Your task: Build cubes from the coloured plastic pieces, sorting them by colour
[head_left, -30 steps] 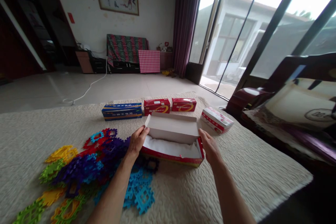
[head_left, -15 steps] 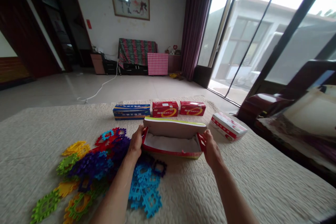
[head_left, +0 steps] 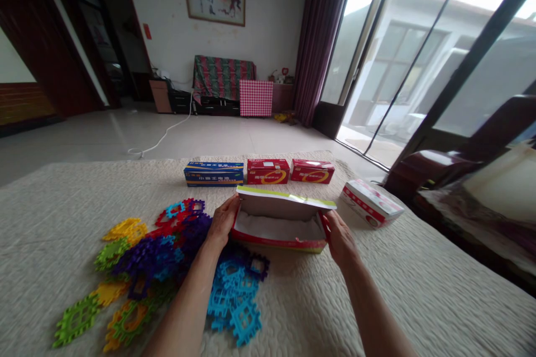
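Note:
An open red cardboard box with a yellow-green edge sits on the quilted cover in front of me, its lid flap raised at the far side and a pale grey interior showing. My left hand grips its left end, fingers up by the flap's corner. At the right end, my right hand holds the side wall, with its fingertips partly hidden behind the box. Beside and below my left forearm lies a heap of toothed plastic building pieces, including light-blue pieces, purple pieces and green pieces.
Behind the open box stand a blue box and two red boxes, one in the middle and one to its right. A white-and-red box lies at the right. Dark wooden furniture borders the cover's right edge.
The whole view has shifted slightly, so the scene sits a little further right. My left fingers have moved up toward the flap's corner. Both hands stay on the box.

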`<state>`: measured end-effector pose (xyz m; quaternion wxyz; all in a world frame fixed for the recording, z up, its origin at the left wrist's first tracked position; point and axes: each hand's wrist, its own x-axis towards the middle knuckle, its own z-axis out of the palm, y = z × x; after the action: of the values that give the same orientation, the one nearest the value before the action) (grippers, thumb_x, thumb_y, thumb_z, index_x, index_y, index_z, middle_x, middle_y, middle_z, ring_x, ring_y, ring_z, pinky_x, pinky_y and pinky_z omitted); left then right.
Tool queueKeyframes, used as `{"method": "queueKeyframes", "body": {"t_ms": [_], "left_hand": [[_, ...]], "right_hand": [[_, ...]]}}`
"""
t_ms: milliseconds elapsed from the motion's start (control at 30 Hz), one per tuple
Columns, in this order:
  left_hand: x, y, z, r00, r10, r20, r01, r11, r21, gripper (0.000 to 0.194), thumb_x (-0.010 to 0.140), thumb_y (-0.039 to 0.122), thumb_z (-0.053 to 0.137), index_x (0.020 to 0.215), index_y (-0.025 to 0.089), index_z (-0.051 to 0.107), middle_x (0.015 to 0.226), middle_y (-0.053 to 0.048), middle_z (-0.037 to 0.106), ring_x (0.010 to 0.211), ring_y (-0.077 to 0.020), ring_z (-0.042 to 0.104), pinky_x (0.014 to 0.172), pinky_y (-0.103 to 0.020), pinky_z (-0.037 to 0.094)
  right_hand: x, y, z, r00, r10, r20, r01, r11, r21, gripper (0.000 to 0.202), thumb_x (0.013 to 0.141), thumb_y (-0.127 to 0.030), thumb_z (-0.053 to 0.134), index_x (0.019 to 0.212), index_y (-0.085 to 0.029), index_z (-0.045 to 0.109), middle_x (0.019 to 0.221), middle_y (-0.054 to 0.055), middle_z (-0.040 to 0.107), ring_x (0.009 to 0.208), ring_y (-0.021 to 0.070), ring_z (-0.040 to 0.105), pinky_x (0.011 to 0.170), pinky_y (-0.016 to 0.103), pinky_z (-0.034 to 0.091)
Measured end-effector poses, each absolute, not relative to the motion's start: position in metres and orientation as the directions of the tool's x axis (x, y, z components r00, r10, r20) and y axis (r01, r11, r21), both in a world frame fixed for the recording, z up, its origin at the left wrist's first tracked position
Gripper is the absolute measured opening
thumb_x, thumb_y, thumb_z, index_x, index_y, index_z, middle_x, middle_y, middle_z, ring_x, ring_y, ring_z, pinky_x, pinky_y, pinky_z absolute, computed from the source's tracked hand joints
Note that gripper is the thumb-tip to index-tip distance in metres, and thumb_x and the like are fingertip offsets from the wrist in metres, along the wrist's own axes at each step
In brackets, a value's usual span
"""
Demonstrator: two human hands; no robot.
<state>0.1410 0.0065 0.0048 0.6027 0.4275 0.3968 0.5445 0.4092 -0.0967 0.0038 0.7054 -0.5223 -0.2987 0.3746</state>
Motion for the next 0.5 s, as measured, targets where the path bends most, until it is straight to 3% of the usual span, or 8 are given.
{"method": "queueKeyframes", "body": {"t_ms": [233,500], "left_hand": [[0.1404,0.0096,0.0041,0.036,0.995,-0.092,-0.334,0.099,0.937,0.047,0.060,0.041,0.082,0.101,0.019,0.073,0.105,-0.009,0.073,0.108,-0.0272,0.064,0.094,-0.038,0.049],[0.1392,0.0067,0.0064,0.079,0.990,-0.113,-0.317,0.133,0.939,0.046,0.058,0.038,0.080,0.098,0.017,0.072,0.084,-0.005,0.075,0.084,-0.0242,0.069,0.070,-0.029,0.052]], "right_hand": [[0.4066,-0.0990,0.0095,0.518,0.855,0.008,-0.258,0.165,-0.952,0.044,0.069,-0.053,0.071,0.104,-0.026,0.068,0.096,0.000,0.073,0.093,0.0247,0.067,0.071,0.032,0.055],[0.4070,-0.1052,0.0109,0.498,0.867,0.010,-0.238,0.148,-0.960,0.053,0.067,-0.057,0.072,0.110,-0.026,0.068,0.099,0.002,0.074,0.096,0.0275,0.067,0.074,0.037,0.057]]}}
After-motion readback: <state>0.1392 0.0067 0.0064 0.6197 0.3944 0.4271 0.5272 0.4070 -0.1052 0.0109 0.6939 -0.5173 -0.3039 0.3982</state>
